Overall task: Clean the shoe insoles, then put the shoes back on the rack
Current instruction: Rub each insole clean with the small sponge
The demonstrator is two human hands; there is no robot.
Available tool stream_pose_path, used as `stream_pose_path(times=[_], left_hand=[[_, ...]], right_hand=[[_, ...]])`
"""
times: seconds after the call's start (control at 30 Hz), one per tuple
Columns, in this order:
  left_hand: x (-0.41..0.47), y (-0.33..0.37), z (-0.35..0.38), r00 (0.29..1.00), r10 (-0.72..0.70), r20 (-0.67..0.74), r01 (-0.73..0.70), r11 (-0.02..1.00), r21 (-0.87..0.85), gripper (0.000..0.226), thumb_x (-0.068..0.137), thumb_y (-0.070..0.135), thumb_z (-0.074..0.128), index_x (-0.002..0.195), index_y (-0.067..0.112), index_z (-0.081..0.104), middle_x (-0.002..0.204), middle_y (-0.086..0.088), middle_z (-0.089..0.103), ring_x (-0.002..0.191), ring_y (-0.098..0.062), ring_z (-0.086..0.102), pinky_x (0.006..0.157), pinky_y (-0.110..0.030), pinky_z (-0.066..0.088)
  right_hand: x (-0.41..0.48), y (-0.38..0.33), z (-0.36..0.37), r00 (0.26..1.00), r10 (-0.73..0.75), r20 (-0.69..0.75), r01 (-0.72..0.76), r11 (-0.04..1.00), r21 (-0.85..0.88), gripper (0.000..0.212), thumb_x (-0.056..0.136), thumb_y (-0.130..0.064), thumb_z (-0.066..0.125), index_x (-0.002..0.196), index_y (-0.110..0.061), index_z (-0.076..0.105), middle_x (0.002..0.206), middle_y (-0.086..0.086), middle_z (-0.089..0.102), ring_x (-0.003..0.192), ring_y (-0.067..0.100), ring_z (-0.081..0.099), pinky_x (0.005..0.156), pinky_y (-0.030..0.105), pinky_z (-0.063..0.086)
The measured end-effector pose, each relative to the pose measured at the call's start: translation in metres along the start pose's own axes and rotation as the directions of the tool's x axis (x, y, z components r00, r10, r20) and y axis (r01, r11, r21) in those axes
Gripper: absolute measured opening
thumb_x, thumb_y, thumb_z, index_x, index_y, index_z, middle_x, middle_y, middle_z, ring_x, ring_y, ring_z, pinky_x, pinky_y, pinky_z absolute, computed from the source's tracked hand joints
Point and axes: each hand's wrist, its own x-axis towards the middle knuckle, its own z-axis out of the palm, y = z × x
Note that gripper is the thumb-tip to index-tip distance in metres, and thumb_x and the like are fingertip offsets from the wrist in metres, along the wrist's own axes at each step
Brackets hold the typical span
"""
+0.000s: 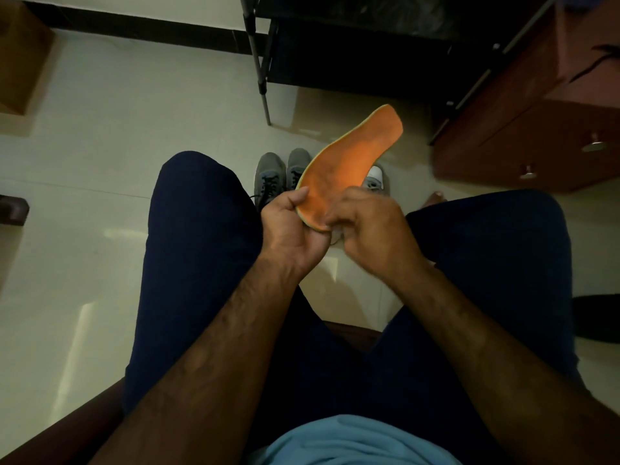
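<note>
Hands together, left hand (pixel 288 229) gripping heel of orange insole (pixel 352 156), right hand (pixel 372 226) pinching its edge, forearms converging

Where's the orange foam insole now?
Head view, centre: orange foam insole held above grey lace-up shoes, near end gripped by left hand and right hand.

Shoes (pixel 268 174) stand on the floor (pixel 151 112) just before the rack (pixel 352 62). A cabinet (pixel 536 122) stands right of the rack.
</note>
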Motion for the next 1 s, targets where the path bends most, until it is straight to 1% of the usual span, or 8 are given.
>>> stream_pose_path(times=[0.2, 0.33, 0.47, 0.53, 0.7, 0.83, 0.9, 1.0], left_hand=[[0.002, 0.0, 0.001, 0.999, -0.001, 0.049, 0.002, 0.999, -0.033, 0.052, 0.093, 0.014, 0.04, 0.137, -0.01, 0.052, 0.14, -0.028, 0.059, 0.136, -0.041, 0.053, 0.12, -0.048, 0.035], [0.001, 0.003, -0.001, 0.999, -0.026, 0.031, 0.025, 0.999, 0.025, 0.047, 0.098, 0.02, 0.036, 0.131, -0.007, 0.056, 0.124, -0.024, 0.065, 0.117, -0.038, 0.062, 0.109, -0.045, 0.046], [-0.002, 0.005, 0.006, 0.999, -0.039, 0.004, 0.038, 0.998, 0.05, 0.043, 0.099, 0.015, 0.036, 0.13, -0.009, 0.056, 0.132, -0.026, 0.064, 0.123, -0.041, 0.061, 0.104, -0.041, 0.049], [-0.004, 0.003, 0.011, 0.997, 0.018, -0.069, -0.004, 0.981, 0.194, 0.035, 0.099, 0.011, 0.04, 0.121, -0.006, 0.061, 0.131, -0.028, 0.065, 0.124, -0.041, 0.061, 0.111, -0.047, 0.044], [-0.016, 0.03, 0.039, 0.944, 0.321, -0.072, -0.176, 0.677, 0.714, 0.012, 0.098, 0.01, 0.048, 0.09, 0.015, 0.056, 0.093, -0.011, 0.06, 0.063, -0.026, 0.069, 0.067, -0.036, 0.046], [-0.01, 0.075, 0.072, 0.89, 0.372, 0.263, -0.34, 0.158, 0.927, 0.017, 0.089, 0.016, 0.053, 0.072, 0.018, 0.055, 0.075, -0.002, 0.056, 0.069, -0.022, 0.058, 0.061, -0.032, 0.048], [0.002, 0.093, 0.09, 0.899, 0.316, 0.303, -0.354, 0.118, 0.928, 0.02, 0.093, 0.009, 0.056, 0.076, 0.005, 0.063, 0.074, -0.014, 0.062, 0.072, -0.03, 0.062, 0.052, -0.027, 0.054], [0.016, 0.102, 0.114, 0.869, 0.288, 0.402, -0.475, 0.259, 0.841, 0.022, 0.091, 0.015, 0.06, 0.101, 0.002, 0.074, 0.096, -0.021, 0.073, 0.088, -0.039, 0.073, 0.064, -0.043, 0.061]], right_hand=[[0.006, 0.016, -0.004, 0.988, 0.133, -0.074, -0.127, 0.989, 0.07, 0.016, 0.08, -0.004, 0.067, 0.084, -0.012, 0.081, 0.089, 0.005, 0.072, 0.082, 0.023, 0.069, 0.076, 0.045, 0.058], [-0.005, -0.015, 0.004, 0.998, -0.059, 0.006, 0.058, 0.993, 0.099, 0.021, 0.079, 0.001, 0.065, 0.085, -0.012, 0.079, 0.091, 0.002, 0.073, 0.085, 0.021, 0.069, 0.075, 0.038, 0.056], [0.012, 0.016, -0.006, 0.992, 0.109, -0.067, -0.105, 0.993, 0.055, 0.013, 0.084, -0.006, 0.077, 0.086, -0.019, 0.08, 0.093, 0.001, 0.071, 0.088, 0.02, 0.067, 0.078, 0.043, 0.057], [0.022, 0.033, -0.02, 0.985, 0.16, -0.066, -0.164, 0.985, -0.06, 0.01, 0.084, -0.013, 0.081, 0.085, -0.022, 0.081, 0.111, -0.001, 0.068, 0.109, 0.02, 0.059, 0.091, 0.042, 0.053], [0.042, 0.053, -0.075, 0.989, 0.148, 0.015, -0.139, 0.954, -0.266, 0.01, 0.081, -0.023, 0.086, 0.085, -0.031, 0.081, 0.157, -0.007, 0.047, 0.152, 0.018, 0.028, 0.117, 0.047, 0.033], [0.053, 0.06, -0.1, 0.956, 0.294, 0.024, -0.282, 0.933, -0.223, 0.018, 0.081, -0.021, 0.086, 0.08, -0.038, 0.079, 0.105, -0.017, 0.073, 0.11, 0.006, 0.063, 0.096, 0.04, 0.05], [0.054, 0.06, -0.105, 0.925, 0.381, 0.0, -0.381, 0.924, 0.039, 0.018, 0.08, -0.015, 0.088, 0.075, -0.032, 0.082, 0.08, -0.016, 0.074, 0.08, 0.0, 0.068, 0.074, 0.021, 0.055], [0.056, 0.062, -0.113, 0.881, 0.473, -0.021, -0.437, 0.829, 0.349, 0.015, 0.08, -0.007, 0.086, 0.076, -0.021, 0.083, 0.076, -0.007, 0.078, 0.073, 0.007, 0.074, 0.066, 0.018, 0.055]])
